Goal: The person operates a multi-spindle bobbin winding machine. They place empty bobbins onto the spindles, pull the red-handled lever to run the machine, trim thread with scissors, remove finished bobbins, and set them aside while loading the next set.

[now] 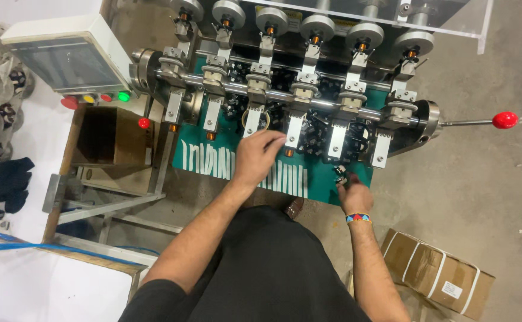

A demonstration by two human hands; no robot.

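Multi-station steel winding machine [309, 89] with six clamp heads on a horizontal shaft, spanning 10 to 2 o'clock; a red-knobbed lever [504, 120] projects at 3 o'clock. Green slotted tray plate [213, 158] below the heads, white slits along its front edge. Grey control box [64, 59] with red, yellow and green buttons at 10 o'clock. Strapped cardboard carton [437, 274] on the concrete floor at 5 o'clock. Left hand [255, 156], forearm extended toward 12 o'clock, fingers curled loosely and reaching at the third station, where a tan ring [255, 118] sits under the clamp; whether the fingertips grip anything cannot be told. Right hand [354, 194], beaded wristband at the wrist, closed around small black-and-metal parts [341, 173] at the tray's 4 o'clock corner. Progress, judged: dark parts lie heaped behind the heads, several stations look unloaded, so loading appears partway.
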